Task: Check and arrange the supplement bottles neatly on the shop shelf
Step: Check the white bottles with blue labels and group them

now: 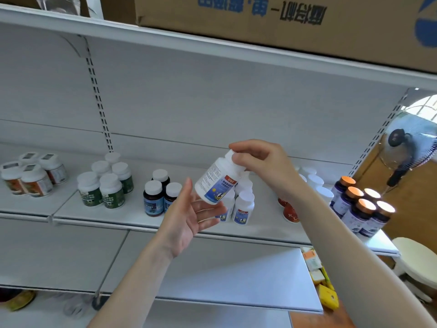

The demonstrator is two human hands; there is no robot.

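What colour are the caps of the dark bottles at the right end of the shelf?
The caps are shiny copper-orange; the head view shows them.

A single wide-angle camera, worn on the person's head, looks forward and slightly down at the shop shelf from close range, the frame tilted.

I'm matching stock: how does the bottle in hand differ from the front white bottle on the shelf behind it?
The held bottle is tilted in the air; the shelf bottle stands upright. The right hand pinches the held bottle's cap; no hand touches the shelf bottle. Both have white caps and blue labels.
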